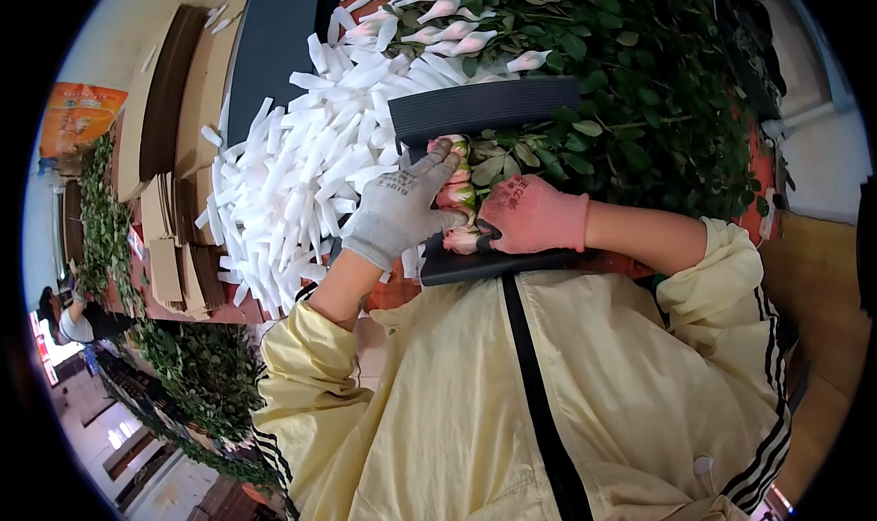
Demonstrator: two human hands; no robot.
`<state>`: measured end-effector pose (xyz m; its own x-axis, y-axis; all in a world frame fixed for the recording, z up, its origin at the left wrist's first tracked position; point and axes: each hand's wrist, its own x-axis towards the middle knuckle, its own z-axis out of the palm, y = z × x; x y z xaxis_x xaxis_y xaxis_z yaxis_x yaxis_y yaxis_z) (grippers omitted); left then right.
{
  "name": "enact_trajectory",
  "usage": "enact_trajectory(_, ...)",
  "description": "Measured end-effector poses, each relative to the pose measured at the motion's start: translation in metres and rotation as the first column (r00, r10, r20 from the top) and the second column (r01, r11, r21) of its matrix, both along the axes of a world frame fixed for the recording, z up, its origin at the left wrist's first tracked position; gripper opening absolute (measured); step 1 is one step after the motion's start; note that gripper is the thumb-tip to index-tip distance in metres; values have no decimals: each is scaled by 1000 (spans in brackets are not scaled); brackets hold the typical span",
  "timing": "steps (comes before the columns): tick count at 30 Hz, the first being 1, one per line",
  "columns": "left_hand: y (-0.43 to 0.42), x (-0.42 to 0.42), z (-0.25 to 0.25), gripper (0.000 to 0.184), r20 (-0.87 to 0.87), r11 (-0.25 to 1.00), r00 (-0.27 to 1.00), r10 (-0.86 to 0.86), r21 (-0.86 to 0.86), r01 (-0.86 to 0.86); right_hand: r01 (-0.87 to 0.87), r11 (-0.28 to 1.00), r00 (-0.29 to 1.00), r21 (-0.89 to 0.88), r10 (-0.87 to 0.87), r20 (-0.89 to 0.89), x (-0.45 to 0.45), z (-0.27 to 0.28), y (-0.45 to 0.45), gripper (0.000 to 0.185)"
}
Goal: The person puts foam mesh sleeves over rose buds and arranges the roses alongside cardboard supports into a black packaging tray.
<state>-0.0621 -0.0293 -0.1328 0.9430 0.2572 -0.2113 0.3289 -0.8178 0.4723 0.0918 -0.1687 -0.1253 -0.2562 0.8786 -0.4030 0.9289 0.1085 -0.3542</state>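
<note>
Pink roses (457, 195) lie in a row on a dark corrugated sheet (484, 267), heads to the left and leafy stems to the right. My left hand (397, 206), in a pale grey glove, rests over the heads with its fingers stretched out and apart. In a pink glove, my right hand (533, 215) is closed at the near end of the row, its fingers curled round a rose (462, 240) just behind the head. The sheet's far flap (484, 108) stands up behind the roses. My right fingertips are partly hidden.
White foam sleeves (301, 165) are heaped to the left. Sleeved rosebuds (443, 30) and a thick bank of leafy stems (630, 73) lie beyond the sheet. Cardboard stacks (169, 110) stand farther left, with more greenery (196, 375) below. Another person (82, 320) is at the far left.
</note>
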Motion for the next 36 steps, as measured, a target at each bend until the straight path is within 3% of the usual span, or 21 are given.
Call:
enact_trajectory(2, 0, -1, 2, 81, 3, 996, 1000, -30, 79, 30, 9, 994, 999, 111, -3, -50, -1, -3, -2, 29)
enact_trajectory(5, 2, -2, -9, 78, 35, 988, 999, -36, 153, 30, 28, 995, 999, 96, -26, -26, -6, 0, -1, 27)
enact_trajectory(6, 1, -2, -10, 79, 5, 985, 1000, -30, 168, 29, 21, 996, 1000, 87, -19, -24, -8, 3, 1, 27)
enact_trajectory(8, -2, 0, -1, 81, -14, 995, 1000, -4, 103, 5, 177, 983, 978, -47, -181, -106, -14, 18, 10, 28)
enact_trajectory(13, 7, -13, -4, 75, 56, 993, 998, -38, 111, 31, 125, 990, 991, -68, -127, -33, -10, 14, 5, 31)
enact_trajectory(15, 8, -33, 4, 65, 291, 988, 950, 112, -132, -76, 68, 997, 998, 28, -68, 7, -4, 14, -12, 32)
enact_trajectory(16, 3, -46, 14, 52, 329, 910, 891, 312, -373, -181, 58, 997, 998, 46, -59, 16, -1, 28, -19, 32)
enact_trajectory(17, 1, -61, 14, 52, 340, 913, 885, 316, -361, -187, 182, 980, 978, 76, -172, -121, 2, 48, -26, 33)
enact_trajectory(18, -1, -78, 11, 46, 325, 883, 846, 423, -355, -306, 303, 949, 926, 85, -273, -261, 4, 60, -34, 37)
enact_trajectory(19, -7, -93, 6, 41, 309, 838, 793, 525, -351, -419, 294, 951, 930, 96, -262, -259, 10, 60, -46, 37)
enact_trajectory(21, -31, -118, -10, 33, 71, 559, 789, 611, -744, -366, 368, 914, 900, 171, -303, -315, 17, 53, -70, 46)
enact_trajectory(22, -47, -126, -26, 30, 117, 606, 794, 596, -714, -350, 361, 915, 903, 181, -294, -313, 13, 52, -78, 46)
enact_trajectory(24, -73, -132, -52, 30, 170, 655, 796, 581, -678, -333, 538, 795, 829, 281, -440, -344, 4, 48, -93, 50)
enact_trajectory(26, -89, -134, -63, 30, -51, 370, 842, 538, -883, -289, 534, 771, 841, 346, -440, -316, -2, 34, -104, 49)
enact_trajectory(27, -94, -137, -63, 30, -43, 374, 841, 539, -883, -284, 532, 746, 846, 401, -448, -288, -3, 30, -108, 49)
enact_trajectory(29, -101, -139, -57, 29, -266, 134, 880, 393, -931, -341, 482, 771, 873, 417, -385, -299, -7, 37, -116, 55)
enact_trajectory(31, -105, -141, -31, 29, -177, 171, 892, 416, -948, -268, 430, 793, 897, 431, -320, -306, -11, 54, -120, 62)
enact_trajectory(33, -98, -137, 11, 31, -161, 276, 868, 470, -907, -317, 220, 956, 933, 192, -149, -326, -22, 79, -120, 66)
enact_trajectory(34, -97, -135, 18, 33, -147, 268, 867, 476, -915, -302, 398, 917, 612, -25, -285, -738, -33, 77, -125, 64)
enact_trajectory(35, -96, -133, 21, 33, -148, 266, 871, 468, -916, -299, 435, 861, 109, -261, -339, -934, -45, 77, -128, 62)
enact_trajectory(36, -94, -131, 24, 33, -117, 244, 863, 492, -933, -266, 319, 945, 795, 72, -225, -563, -40, 89, -122, 65)
